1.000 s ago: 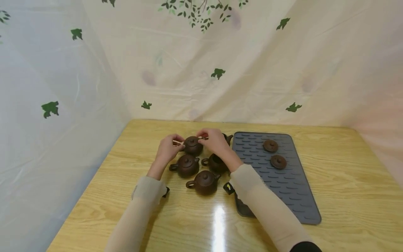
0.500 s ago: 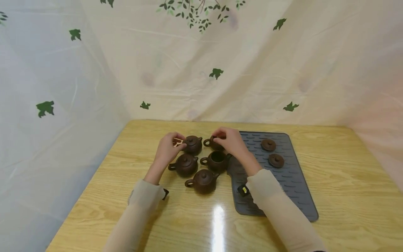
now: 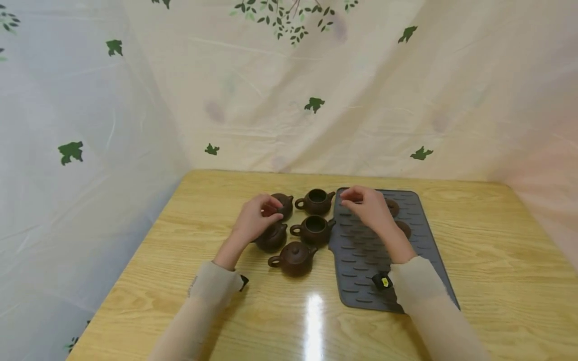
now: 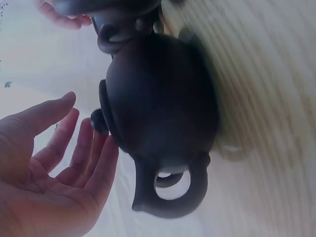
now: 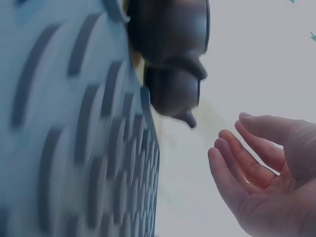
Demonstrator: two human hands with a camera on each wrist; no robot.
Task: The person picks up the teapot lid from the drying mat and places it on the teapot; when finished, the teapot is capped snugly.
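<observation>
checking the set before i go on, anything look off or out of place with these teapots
Two teapots beside the mat stand open without lids; two loose lids lie on the grey mat. Nothing looks spilled or broken.

No legible text, label, brand, number or sign appears on any surface in the three views; the small yellow mark on the right wrist strap (image 3: 385, 282) is unreadable.

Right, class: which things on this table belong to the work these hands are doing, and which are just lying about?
In use: left hand at the far left teapot; right hand over the mat, near two lids; two open teapots.
Lying about: two lidded teapots nearer the person; table; leaf-print cloth behind.
</observation>
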